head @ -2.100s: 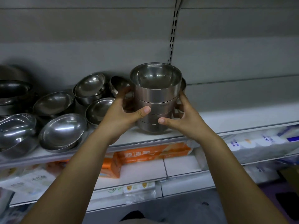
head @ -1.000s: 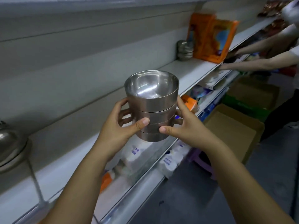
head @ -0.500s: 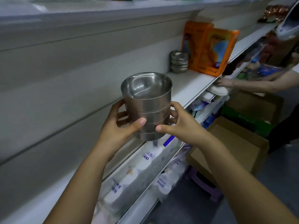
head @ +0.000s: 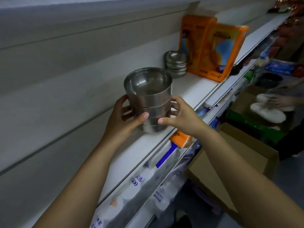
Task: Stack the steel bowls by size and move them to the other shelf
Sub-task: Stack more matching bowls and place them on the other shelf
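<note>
A person's left grip (head: 122,117) is clamping the left side of a stack of steel bowls (head: 148,99), while the right grip (head: 181,116) is clamping its right side, thumbs pressing the near face. The stack is being held low at the near edge of the white shelf (head: 189,91); contact is unclear. Farther right, a second bowl stack (head: 176,65) is standing beside two orange packs (head: 213,50).

Dim grey slatted wall (head: 57,79) behind white shelf (head: 194,91), cardboard box (head: 243,145) below.
</note>
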